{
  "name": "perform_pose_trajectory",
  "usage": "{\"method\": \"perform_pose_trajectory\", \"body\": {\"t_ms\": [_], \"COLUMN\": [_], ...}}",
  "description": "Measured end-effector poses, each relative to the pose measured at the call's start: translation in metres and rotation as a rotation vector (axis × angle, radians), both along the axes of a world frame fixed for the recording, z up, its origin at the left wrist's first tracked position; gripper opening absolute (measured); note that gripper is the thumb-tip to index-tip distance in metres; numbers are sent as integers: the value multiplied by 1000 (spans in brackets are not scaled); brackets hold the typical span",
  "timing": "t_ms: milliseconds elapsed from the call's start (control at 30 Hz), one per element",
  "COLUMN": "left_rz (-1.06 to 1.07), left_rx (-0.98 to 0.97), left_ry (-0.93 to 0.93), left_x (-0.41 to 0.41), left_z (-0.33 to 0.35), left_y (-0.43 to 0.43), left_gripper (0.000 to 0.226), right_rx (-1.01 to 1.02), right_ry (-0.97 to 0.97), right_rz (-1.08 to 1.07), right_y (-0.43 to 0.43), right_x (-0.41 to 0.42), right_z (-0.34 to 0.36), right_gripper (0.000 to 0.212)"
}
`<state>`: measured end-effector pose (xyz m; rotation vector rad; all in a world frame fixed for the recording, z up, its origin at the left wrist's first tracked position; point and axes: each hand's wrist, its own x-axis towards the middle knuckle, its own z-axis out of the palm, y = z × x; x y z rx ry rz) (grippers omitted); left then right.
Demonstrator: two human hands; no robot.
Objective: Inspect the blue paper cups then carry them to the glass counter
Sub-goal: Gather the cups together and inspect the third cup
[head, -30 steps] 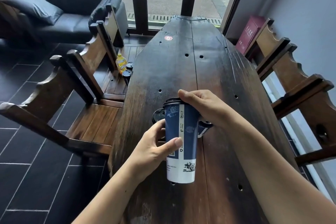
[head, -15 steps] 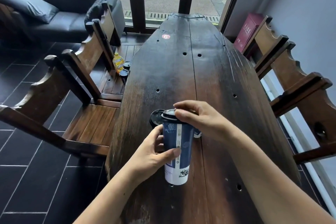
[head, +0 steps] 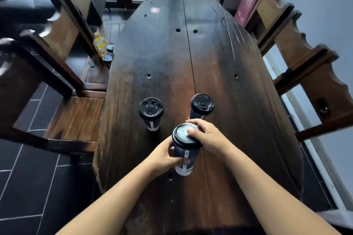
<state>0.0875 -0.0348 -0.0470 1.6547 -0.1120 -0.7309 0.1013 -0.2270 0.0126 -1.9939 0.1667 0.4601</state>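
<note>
Toward the near end of the long dark wooden bench, both hands are holding one upright tall blue paper cup with a black lid. The left hand is gripping its side, and the right hand is curling over its lid. Just beyond it, a left cup and a right cup are standing apart.

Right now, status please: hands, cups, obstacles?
Left hand grips blue paper cup; right hand holds its lid. Two other lidded cups stand beyond, apart.
</note>
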Motion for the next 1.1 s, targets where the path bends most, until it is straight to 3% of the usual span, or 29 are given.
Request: {"method": "perform_pose_trajectory", "body": {"t_ms": [133,267,400,500,767,900,1100], "left_rz": [-14,-39,-102,-104,-116,-101,-104], "left_rx": [23,118,217,265,355,372,396], "left_ry": [-50,-125,-200,-216,-173,-153,-134], "left_x": [9,18,14,8,8,8,8], "left_z": [-30,-48,-62,-66,-66,-70,-65], "left_y": [-9,-9,-8,-6,-5,-5,-6], "left_gripper": [80,79,83,84,64,57,54], "right_rx": [-22,-48,-105,-248,-710,-766,-765], "right_ry": [-18,-13,8,-44,-205,-282,-327], "right_rz": [-25,-20,42,154,397,347,345], "right_y": [-8,-10,-9,0,35,39,40], "right_x": [0,5,12,18,27,21,21], "right_z": [-26,-43,-52,-51,-54,-64,-64], "right_gripper": [27,44,30,31,65,44,39]}}
